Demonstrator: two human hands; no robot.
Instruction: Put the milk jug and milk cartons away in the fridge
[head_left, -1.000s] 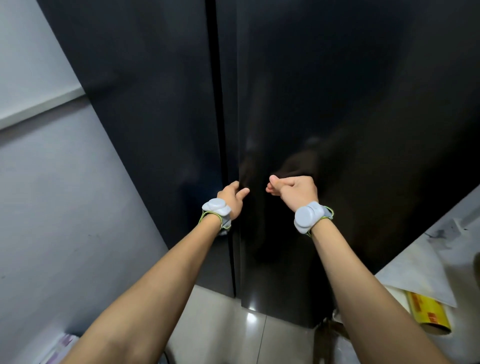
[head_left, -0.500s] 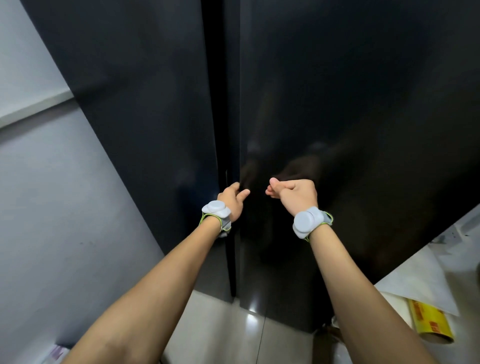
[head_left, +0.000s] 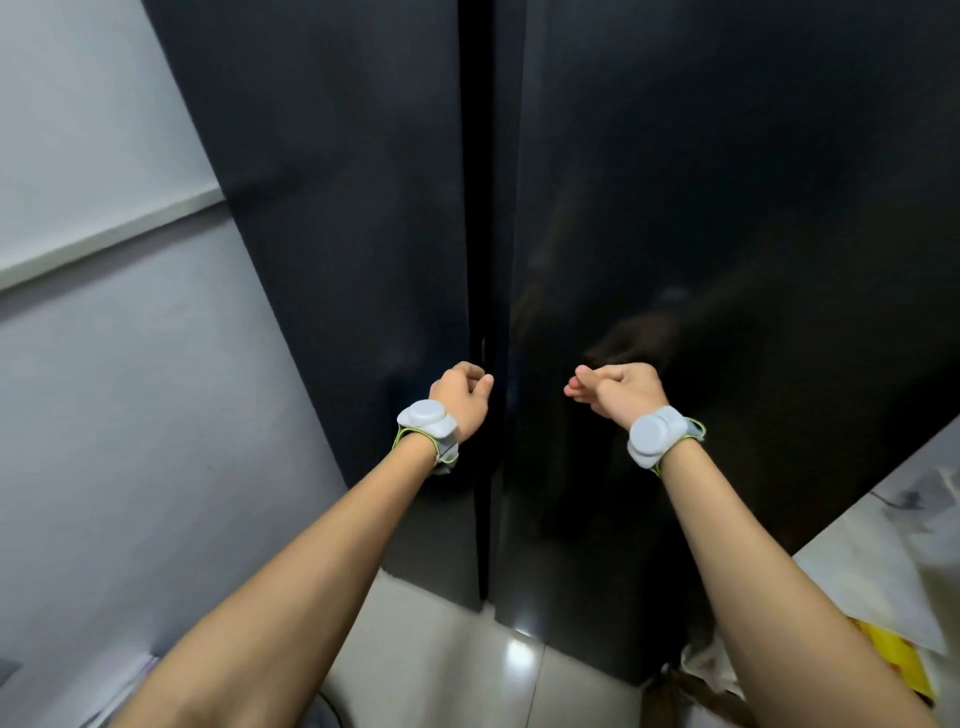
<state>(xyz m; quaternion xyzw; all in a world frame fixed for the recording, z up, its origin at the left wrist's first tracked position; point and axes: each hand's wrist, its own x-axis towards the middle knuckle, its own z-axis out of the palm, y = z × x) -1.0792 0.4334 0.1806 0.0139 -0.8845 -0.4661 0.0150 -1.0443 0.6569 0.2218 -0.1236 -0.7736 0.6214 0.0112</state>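
Tall glossy black two-door fridge (head_left: 727, 208) fills the view. The dark seam between its doors shows wider than half a second ago. Left hand (head_left: 461, 397), at the seam, curls its fingers round the edge of the left door (head_left: 337, 260). Right hand (head_left: 621, 389), just right of the seam, is clenched and grasps nothing. Both forearms are outstretched.

A glossy black two-door fridge (head_left: 727, 208) fills the centre and upper right, plain and unpatterned. At the left, a pale grey wall (head_left: 104, 441) carries a white ledge strip (head_left: 104, 247). The light grey round device on the left wrist (head_left: 428, 422) and the matching light grey device on the right wrist (head_left: 652, 434) have lime-green straps. Off-white shiny floor tiles (head_left: 441, 654) show at lower centre, and a blurred yellow packet (head_left: 888, 649) at lower right.
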